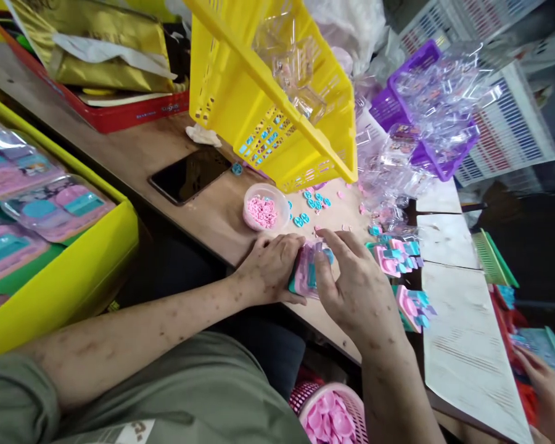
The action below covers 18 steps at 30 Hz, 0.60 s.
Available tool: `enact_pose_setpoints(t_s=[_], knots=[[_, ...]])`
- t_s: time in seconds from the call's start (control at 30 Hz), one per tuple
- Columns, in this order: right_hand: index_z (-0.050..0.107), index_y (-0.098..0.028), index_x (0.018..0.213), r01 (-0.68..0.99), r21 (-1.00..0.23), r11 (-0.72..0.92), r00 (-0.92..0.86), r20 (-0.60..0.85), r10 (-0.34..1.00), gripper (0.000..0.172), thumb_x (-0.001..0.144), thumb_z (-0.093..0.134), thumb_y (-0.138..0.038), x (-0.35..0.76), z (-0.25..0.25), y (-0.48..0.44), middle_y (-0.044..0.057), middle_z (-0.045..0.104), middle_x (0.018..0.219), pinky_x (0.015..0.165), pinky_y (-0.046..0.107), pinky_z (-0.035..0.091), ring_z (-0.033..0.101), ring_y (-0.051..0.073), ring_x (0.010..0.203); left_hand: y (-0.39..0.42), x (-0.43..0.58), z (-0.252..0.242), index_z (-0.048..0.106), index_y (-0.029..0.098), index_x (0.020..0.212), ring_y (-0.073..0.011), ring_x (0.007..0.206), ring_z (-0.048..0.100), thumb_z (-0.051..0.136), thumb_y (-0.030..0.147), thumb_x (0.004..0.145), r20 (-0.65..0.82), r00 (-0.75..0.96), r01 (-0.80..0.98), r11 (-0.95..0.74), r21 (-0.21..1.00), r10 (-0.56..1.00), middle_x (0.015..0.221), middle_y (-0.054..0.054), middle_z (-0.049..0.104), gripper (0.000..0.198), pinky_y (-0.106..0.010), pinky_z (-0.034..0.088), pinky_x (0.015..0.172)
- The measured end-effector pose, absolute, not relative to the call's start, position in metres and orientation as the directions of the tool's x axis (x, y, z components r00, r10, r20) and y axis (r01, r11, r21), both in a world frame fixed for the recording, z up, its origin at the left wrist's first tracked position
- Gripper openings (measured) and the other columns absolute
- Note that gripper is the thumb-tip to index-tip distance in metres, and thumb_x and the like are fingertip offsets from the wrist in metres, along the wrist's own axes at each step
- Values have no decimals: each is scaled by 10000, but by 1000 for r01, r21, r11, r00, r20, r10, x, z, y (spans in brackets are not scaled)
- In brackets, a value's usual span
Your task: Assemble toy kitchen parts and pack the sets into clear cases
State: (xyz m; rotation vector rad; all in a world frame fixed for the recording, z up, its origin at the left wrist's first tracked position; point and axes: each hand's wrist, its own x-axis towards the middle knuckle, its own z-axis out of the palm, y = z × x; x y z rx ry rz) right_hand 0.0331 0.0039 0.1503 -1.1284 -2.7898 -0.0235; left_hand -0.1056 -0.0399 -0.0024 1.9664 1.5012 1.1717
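1. The bare left hand [272,265] has its grip closed around the left side of a small, boxy, pink-and-teal plastic assembly [308,274].
2. The right hand [358,290] is at the assembly's other side, thumb over its face, forefinger extended beyond. This grip is narrow; whether it pinches a part cannot be determined.
3. The assembly is located between both hands, at the near edge of the brown wooden tabletop [226,216].
4. Just beyond the left hand stands a round translucent plastic tub [283,213] containing small pink pieces. Small round teal plastic discs [298,222] lie scattered beside it.
5. A flat black smartphone [192,174] lies left of the tub, near a tilted yellow plastic basket [222,68].
6. Right of the right hand, further pink-and-teal units [414,307] are positioned in two groups.
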Motion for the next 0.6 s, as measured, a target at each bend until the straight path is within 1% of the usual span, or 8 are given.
enact_pose_setpoints(t_s=[0.1,0.2,0.4,0.5,0.6], knots=[[649,-220,1488,718,-35,695,-686,133,715,424,1138,461,-366,34,150,3,181,717,1420,1068,614,635,715,409,1288,-40,-105,-2,260,229,1623,-437,1535,555,1035,641,710,377,73,590,-345,730,923,1619,-238,568,1266,-581,415,1217],[656,-231,1484,731,-30,681,-672,136,728,422,1137,461,-370,34,149,1,179,728,1395,1037,609,640,722,414,1262,-39,-106,-1,284,210,1621,-441,1522,562,1043,646,698,374,75,592,-342,730,925,1611,-243,575,1272,-574,424,1204],[682,-191,1469,746,-25,666,-655,152,740,443,1115,479,-362,31,148,2,187,740,1383,1016,597,647,744,415,1213,-38,-107,1,284,194,1616,-443,1545,535,1041,653,707,364,108,597,-353,720,925,1628,-264,558,1269,-586,403,1204],[691,-189,1474,747,-22,664,-656,134,743,453,1096,499,-350,27,150,3,186,753,1347,1009,583,652,753,408,1180,-38,-108,2,273,198,1613,-447,1553,525,1028,662,722,367,128,593,-368,716,921,1635,-273,546,1256,-604,401,1200],[703,-149,1466,755,-39,655,-648,110,754,482,1088,501,-372,25,151,3,206,747,1344,1030,603,650,757,414,1169,-38,-109,3,271,207,1598,-450,1553,528,1026,634,738,380,144,591,-387,708,914,1622,-266,551,1222,-627,418,1203]])
